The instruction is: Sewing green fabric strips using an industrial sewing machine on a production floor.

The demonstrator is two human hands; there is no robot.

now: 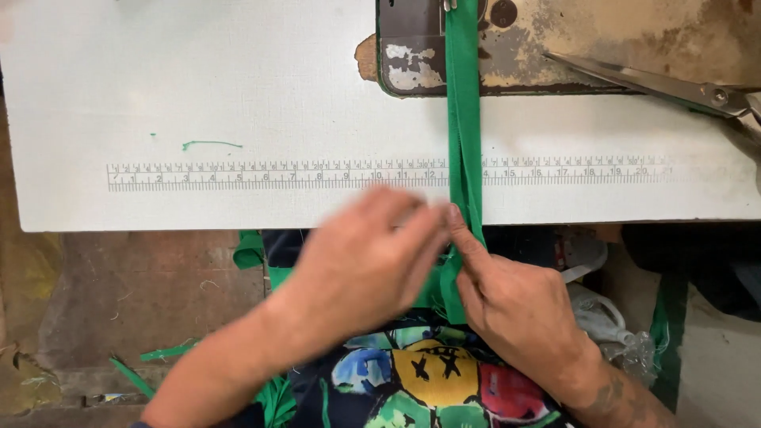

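A long narrow strip of green fabric (464,119) runs from the worn metal bed of a sewing machine (571,43) at the top, down across the white table (238,79), over its front edge and into the lap of the person. It looks folded along its length.

The right hand (519,305) is at the table edge. Its forefinger lies along the right side of the strip and its grip is closed on the strip, pinching the fabric just below the edge. The left hand (361,265) is just beside it, touching the strip from the left; it is blurred, so I cannot tell if its fingers pinch the fabric or only press on it.

A printed ruler scale (277,174) runs across the table, and the strip crosses it. A short piece of green thread (210,144) lies on the table above the scale, well apart from the hands. A pair of metal scissors (658,83) lies at the upper right, partly on the machine bed. Some green fabric scraps (151,361) lie on the floor at the lower left.
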